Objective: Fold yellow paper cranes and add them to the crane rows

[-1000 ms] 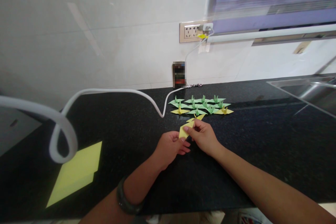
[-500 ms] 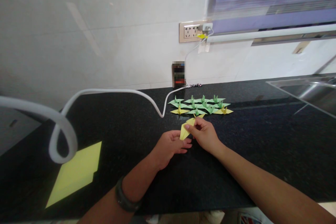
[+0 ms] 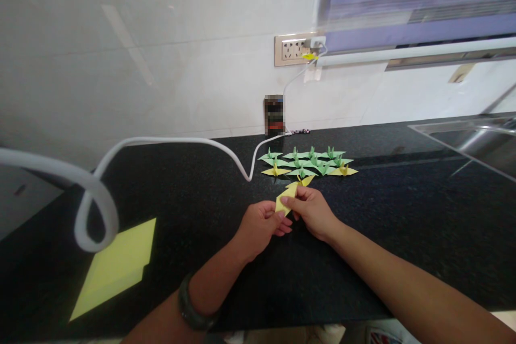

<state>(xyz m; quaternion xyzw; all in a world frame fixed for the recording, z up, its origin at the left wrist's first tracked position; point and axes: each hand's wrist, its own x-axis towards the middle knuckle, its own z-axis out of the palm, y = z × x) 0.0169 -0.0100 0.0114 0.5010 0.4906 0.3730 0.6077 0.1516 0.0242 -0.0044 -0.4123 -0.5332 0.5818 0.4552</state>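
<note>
A small piece of folded yellow paper (image 3: 287, 200) is held between my two hands over the dark counter. My left hand (image 3: 263, 226) pinches its lower left end, thumb on top and fingers beneath. On the upper right side, my right hand (image 3: 314, 210) grips it with the thumb lying across its face. Just beyond the fingers stands a yellow paper crane (image 3: 303, 181), partly covered by the folded paper. Behind it, several green paper cranes (image 3: 312, 156) are set in rows, with a yellow crane (image 3: 276, 170) at the left and another yellow crane (image 3: 344, 170) at the right.
Yellow paper sheets (image 3: 116, 266) lie on the black counter (image 3: 193, 188) at the left. A thick white cable (image 3: 181, 140) loops above them. A phone-like object (image 3: 274, 115) leans on the wall below a socket (image 3: 288, 49). A metal sink (image 3: 487, 142) is at the right.
The folded paper has tilted and shifted slightly down. My left thumb now presses on its lower end, and the right hand has lowered a little, showing more of the nearest yellow crane.
</note>
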